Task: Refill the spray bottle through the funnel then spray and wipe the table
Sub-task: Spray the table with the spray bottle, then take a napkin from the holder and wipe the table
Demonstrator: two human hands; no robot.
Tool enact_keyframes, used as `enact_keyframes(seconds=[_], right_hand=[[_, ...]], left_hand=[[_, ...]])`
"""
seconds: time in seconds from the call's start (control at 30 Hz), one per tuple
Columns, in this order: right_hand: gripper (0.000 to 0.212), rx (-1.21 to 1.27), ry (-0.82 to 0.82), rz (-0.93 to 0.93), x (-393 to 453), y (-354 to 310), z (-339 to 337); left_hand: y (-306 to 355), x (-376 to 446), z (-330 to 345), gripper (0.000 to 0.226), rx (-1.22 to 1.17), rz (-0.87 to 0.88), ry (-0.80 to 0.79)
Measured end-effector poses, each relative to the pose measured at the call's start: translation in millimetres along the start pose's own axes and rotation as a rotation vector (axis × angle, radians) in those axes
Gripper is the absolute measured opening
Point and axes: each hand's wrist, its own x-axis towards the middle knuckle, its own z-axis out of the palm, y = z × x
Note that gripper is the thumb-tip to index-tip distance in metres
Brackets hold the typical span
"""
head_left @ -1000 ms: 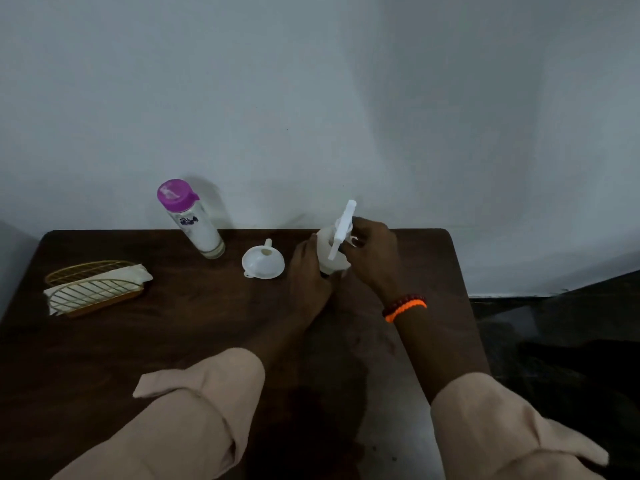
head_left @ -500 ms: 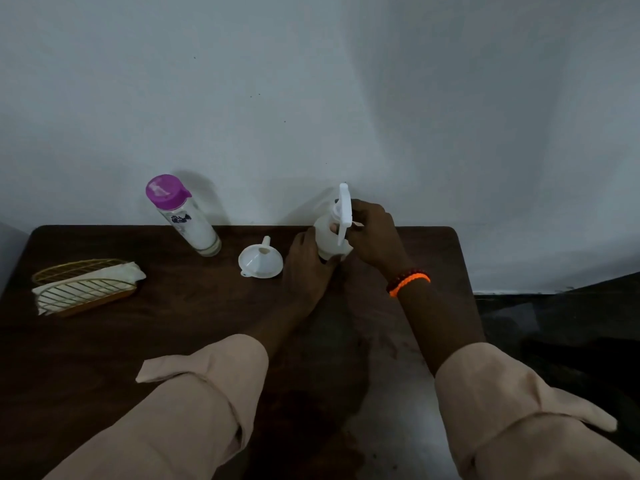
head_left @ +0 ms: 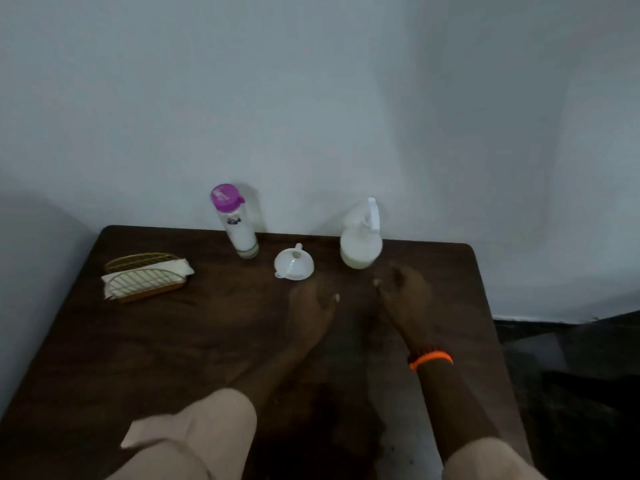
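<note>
Here, both hands' fingers curl empty near the spray bottle, funnel beside it.

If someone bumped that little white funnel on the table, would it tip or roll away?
The funnel rests wide mouth down with its spout up, so it probably won't tip. It looks like thin plastic, likely very light, so a nudge would probably slide it across the smooth table. Knocked onto its side, it might roll in a curve.

White spray bottle; white funnel; purple-capped bottle; orange wristband.
</note>
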Motion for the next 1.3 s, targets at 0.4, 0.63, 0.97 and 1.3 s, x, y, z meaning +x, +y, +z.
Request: enact_keyframes(seconds=[0.4,0.63,0.97,1.3], right_hand=[[0.011,0.15,-0.416,0.048,-116.5,-70.0,124.4],[0.005,0.059,-0.518,-0.108,-92.7,-152.5,185.2],[0.016,0.04,-0.497,-0.238,-32.5,-214.1,256.8],[0.03,-0.071,-0.57,-0.402,-0.6,-231.8,298.4]], left_hand=[[-141.9,-100.3,-152.8,0.013,0.072,-0.418,0.205],[-212.0,-73.8,-232.9,0.019,0.058,-0.507,0.269],[-272.1,21.8,-284.2,0.027,-0.001,-0.379,0.367],[-291.9,40.3,-286.9,0.027,0.017,-0.308,0.321]])
